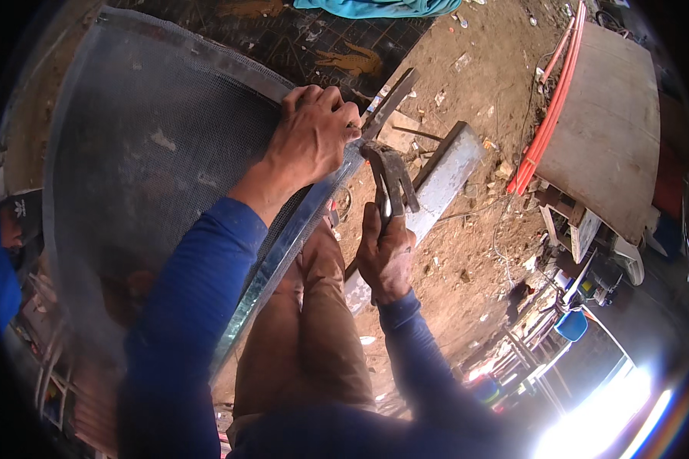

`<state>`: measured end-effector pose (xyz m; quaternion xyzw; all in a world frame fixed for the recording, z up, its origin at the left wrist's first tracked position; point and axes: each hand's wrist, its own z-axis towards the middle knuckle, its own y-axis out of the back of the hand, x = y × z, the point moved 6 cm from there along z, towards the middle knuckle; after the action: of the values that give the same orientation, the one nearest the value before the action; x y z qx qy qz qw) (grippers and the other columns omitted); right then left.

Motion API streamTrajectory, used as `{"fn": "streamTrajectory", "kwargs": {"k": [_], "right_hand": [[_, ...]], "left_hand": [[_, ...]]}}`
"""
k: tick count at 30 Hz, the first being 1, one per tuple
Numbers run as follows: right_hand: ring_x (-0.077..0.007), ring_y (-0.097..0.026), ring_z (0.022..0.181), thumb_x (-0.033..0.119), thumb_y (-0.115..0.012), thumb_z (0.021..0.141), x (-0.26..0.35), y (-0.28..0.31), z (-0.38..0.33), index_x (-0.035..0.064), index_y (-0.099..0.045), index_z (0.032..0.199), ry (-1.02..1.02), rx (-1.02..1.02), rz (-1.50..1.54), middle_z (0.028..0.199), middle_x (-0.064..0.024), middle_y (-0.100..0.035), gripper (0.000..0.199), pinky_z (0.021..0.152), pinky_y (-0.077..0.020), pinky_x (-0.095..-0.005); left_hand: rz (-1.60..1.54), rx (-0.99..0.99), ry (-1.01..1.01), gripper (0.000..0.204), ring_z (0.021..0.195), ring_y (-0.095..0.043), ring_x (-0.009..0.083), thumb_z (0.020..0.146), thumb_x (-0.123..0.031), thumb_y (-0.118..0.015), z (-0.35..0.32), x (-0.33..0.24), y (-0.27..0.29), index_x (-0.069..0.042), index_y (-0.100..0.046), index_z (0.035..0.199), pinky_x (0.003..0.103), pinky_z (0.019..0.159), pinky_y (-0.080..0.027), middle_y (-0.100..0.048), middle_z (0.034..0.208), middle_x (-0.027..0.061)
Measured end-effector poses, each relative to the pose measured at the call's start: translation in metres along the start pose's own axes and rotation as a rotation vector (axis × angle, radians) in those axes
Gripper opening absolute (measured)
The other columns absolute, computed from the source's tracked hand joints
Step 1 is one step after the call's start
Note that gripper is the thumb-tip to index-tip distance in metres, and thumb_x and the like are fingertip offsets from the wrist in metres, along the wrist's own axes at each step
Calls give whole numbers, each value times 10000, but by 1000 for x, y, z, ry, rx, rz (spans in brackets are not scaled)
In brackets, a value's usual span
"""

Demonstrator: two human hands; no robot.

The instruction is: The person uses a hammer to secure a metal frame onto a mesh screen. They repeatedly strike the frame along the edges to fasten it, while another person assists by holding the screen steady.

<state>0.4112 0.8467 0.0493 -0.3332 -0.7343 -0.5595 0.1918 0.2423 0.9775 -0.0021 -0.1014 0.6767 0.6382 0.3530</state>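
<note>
A large framed panel of dark wire mesh (161, 145) slants across the left side, with a shiny metal strip (264, 279) along its near right edge. My left hand (310, 134) is closed over the panel's far right corner, its fingers curled on the frame; whether a small piece is pinched there is hidden. Wrapped in my right hand (389, 258) is a claw hammer (394, 177), its dark head right beside that corner, claws toward the right. The hammer's handle is mostly hidden by my hand.
A grey-white board (452, 180) lies right of the hammer on littered dirt ground (467, 260). Orange-red pipes (553, 107) lean beside a brown sheet (608, 122). A dark printed surface (283, 42) bears teal cloth (383, 6). Another person's blue sleeve (1, 268) shows at the left.
</note>
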Motion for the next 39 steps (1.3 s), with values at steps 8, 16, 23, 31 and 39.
{"fn": "streamTrajectory", "kwargs": {"k": [8, 16, 23, 31, 39], "right_hand": [[-230, -643, 731, 270, -615, 1154, -23, 17, -36, -17, -644, 1308, 154, -130, 256, 868, -103, -676, 327, 641, -510, -379], [-126, -516, 597, 365, -578, 1183, 15, 35, -9, 30, -617, 1127, 197, -234, 224, 749, -35, -582, 341, 530, -391, -321], [-513, -753, 701, 155, -719, 1064, -8, -1, 11, -16, -659, 1177, 75, -56, 1, 772, -274, -740, 214, 600, -567, -575], [-207, -652, 602, 231, -609, 1152, -29, -7, 3, 11, -598, 1208, 174, 9, -45, 826, -165, -680, 227, 568, -492, -422], [-115, -570, 670, 270, -553, 1191, 14, 41, -9, -39, -590, 1314, 304, -203, 109, 799, -38, -614, 334, 589, -463, -307]], "left_hand": [[-13, -19, 2, 71, 1195, -595, 311, 1086, -231, -708, 2, -2, 0, -165, -724, 1109, 569, 1212, -312, -636, 1124, 68], [-2, -1, 7, 88, 1187, -594, 300, 1077, -233, -724, -2, -2, 2, -169, -735, 1138, 564, 1201, -324, -627, 1118, 66], [35, 76, 44, 84, 1181, -589, 307, 1097, -243, -695, 1, -2, -9, -171, -734, 1114, 570, 1197, -321, -626, 1129, 60], [-5, -14, -23, 86, 1179, -591, 317, 1089, -238, -691, 3, -6, 2, -168, -721, 1129, 573, 1193, -319, -634, 1109, 71], [1, -41, -21, 77, 1158, -604, 309, 1069, -212, -712, -3, -5, 4, -163, -719, 1129, 571, 1181, -322, -640, 1108, 60]]}}
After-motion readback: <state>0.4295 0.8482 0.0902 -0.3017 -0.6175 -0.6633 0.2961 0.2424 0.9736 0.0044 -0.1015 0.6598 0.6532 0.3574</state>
